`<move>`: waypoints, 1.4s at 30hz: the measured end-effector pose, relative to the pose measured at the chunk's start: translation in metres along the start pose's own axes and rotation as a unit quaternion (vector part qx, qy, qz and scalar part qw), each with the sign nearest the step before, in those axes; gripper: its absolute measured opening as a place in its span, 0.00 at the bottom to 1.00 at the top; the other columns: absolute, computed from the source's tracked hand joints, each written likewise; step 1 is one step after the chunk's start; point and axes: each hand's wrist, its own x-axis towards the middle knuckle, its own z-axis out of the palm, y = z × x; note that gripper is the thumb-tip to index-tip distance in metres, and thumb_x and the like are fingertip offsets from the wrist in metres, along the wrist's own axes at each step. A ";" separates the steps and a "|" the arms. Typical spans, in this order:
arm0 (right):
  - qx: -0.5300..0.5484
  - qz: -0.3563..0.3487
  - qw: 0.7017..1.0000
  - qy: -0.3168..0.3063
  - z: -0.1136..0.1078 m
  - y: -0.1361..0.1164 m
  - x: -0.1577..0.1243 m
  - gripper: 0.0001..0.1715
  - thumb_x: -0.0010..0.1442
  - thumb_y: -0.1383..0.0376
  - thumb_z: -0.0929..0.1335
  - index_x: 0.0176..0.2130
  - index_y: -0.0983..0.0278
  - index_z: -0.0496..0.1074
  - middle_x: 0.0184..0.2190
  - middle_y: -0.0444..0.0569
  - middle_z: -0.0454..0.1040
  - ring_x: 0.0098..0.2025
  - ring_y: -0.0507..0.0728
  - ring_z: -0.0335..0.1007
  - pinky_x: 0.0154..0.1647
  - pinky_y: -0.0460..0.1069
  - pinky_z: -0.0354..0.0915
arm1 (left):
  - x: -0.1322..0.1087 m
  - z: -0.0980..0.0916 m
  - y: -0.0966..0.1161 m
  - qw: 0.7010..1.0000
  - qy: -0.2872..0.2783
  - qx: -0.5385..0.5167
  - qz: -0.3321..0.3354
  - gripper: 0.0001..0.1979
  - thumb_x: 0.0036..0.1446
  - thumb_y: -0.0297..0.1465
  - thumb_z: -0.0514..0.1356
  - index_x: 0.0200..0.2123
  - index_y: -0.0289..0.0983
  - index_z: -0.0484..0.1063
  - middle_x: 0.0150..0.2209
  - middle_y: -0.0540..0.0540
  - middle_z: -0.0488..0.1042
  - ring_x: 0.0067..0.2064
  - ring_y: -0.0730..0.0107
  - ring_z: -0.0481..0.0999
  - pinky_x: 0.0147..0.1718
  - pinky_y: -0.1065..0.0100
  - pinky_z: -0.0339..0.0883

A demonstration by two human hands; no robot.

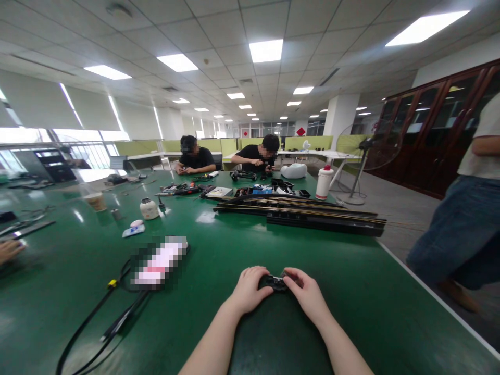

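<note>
Both my hands rest on the green table [242,245] close to its near edge. My left hand [250,289] and my right hand [307,291] are closed from either side on one small black part [275,282], pinched between the fingers. What kind of part it is stays too small to tell. Left of my hands a black cable with a yellow tag [112,284] runs across the table toward a blurred-out flat object [160,263].
Long black rails [312,214] lie across the table's middle. A white bottle with a red cap [324,182], a small white jar [149,208] and a paper cup [96,201] stand farther off. Two people sit at the far end; a person [464,219] stands right; another's hand [10,250] shows at left.
</note>
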 end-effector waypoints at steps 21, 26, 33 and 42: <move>0.184 0.069 0.966 0.170 -0.009 -0.006 0.001 0.28 0.43 0.51 0.72 0.42 0.63 0.71 0.40 0.51 0.77 0.41 0.60 0.73 0.37 0.51 0.69 | 0.000 -0.001 0.001 1.000 -0.003 0.005 -0.017 0.18 0.50 0.33 0.62 0.46 0.40 0.69 0.51 0.44 0.70 0.55 0.56 0.65 0.56 0.56 0.54; 0.222 0.075 0.954 0.188 -0.010 -0.006 0.002 0.27 0.43 0.51 0.71 0.42 0.61 0.71 0.40 0.49 0.76 0.37 0.57 0.73 0.34 0.48 0.69 | 0.000 0.000 0.000 1.000 0.001 0.006 -0.013 0.18 0.50 0.33 0.62 0.46 0.40 0.69 0.51 0.44 0.70 0.55 0.57 0.65 0.56 0.57 0.53; 0.232 0.073 0.949 0.200 -0.012 -0.005 0.002 0.27 0.44 0.50 0.71 0.42 0.61 0.71 0.40 0.49 0.76 0.36 0.56 0.73 0.32 0.47 0.69 | 0.000 0.001 -0.001 1.000 0.000 0.007 -0.010 0.17 0.51 0.34 0.62 0.45 0.40 0.69 0.51 0.45 0.70 0.54 0.57 0.65 0.56 0.57 0.54; 0.267 0.081 0.939 0.199 -0.011 -0.006 0.001 0.25 0.44 0.51 0.72 0.40 0.61 0.72 0.37 0.47 0.76 0.34 0.54 0.71 0.31 0.46 0.68 | 0.000 -0.002 0.000 1.000 0.004 0.005 -0.007 0.17 0.50 0.33 0.62 0.45 0.40 0.69 0.50 0.45 0.70 0.53 0.57 0.66 0.55 0.57 0.55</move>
